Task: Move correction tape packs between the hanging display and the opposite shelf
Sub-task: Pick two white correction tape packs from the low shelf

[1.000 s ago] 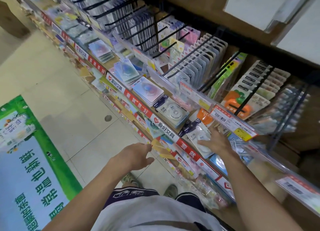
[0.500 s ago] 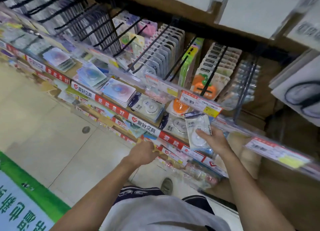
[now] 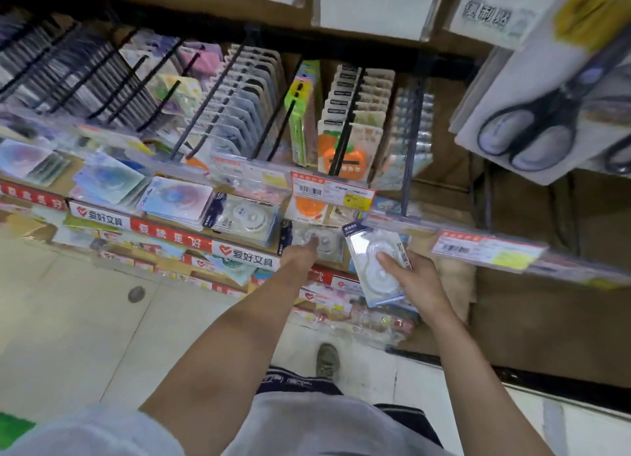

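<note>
right grip pinching lifted correction tape pack; left grip now brought onto shelf pack, second pickup likely.

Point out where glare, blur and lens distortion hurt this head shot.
Head view: glare whitens the top of the pack in the right hand; motion blur smears the pegs upper left and the price strip at right; wide-angle bending curves the shelf edge; the left hand is soft.

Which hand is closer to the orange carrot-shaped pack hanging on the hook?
Left. The left hand reaches below the carrot pack; the right hand, holding a correction tape pack, sits lower and rightward.
</note>
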Available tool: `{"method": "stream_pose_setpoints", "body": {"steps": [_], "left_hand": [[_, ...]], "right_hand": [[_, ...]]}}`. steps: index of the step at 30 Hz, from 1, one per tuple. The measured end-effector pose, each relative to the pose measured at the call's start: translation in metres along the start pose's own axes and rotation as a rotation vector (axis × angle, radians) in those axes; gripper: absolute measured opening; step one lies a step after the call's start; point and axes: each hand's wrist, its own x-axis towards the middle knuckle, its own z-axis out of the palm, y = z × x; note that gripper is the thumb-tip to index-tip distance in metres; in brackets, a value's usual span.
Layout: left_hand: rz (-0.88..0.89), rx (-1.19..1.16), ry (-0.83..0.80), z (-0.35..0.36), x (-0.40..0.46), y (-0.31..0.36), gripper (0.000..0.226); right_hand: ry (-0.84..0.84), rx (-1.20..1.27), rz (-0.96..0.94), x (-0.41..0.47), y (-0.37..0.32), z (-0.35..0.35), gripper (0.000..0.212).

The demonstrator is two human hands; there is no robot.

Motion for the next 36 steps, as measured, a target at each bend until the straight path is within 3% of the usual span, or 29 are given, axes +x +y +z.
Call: {"method": "stream_pose_setpoints", "body": {"steps": [6, 15, 17, 21, 25, 36], "left_hand": [[0.059, 0.189, -0.009, 0.001, 0.018, 0.003, 0.064], [0.076, 0.245, 0.033, 0.003, 0.026, 0.01, 0.048], [0.05, 0.211, 0.057, 0.008, 0.028, 0.011, 0.06], [-0.003, 0.245, 0.159, 0.025, 0.029, 0.009, 0.107], [-0.008, 0.389, 0.149, 0.033, 0.007, 0.013, 0.125], [0.036, 0.397, 0.257, 0.064, -0.01, 0.009, 0.109]], "right_hand": [[0.033, 0.085, 0.005, -0.016, 0.001, 0.001, 0.015], [0.02, 0.132, 0.013, -0.027, -0.001, 0.0, 0.008], [0.028, 0.13, 0.022, -0.027, 0.0, 0.0, 0.01], [0.037, 0.131, 0.036, -0.028, 0.001, -0.002, 0.009], [0.034, 0.14, 0.043, -0.028, -0.002, -0.003, 0.006], [0.025, 0.144, 0.029, -0.03, -0.005, -0.005, 0.012]]}}
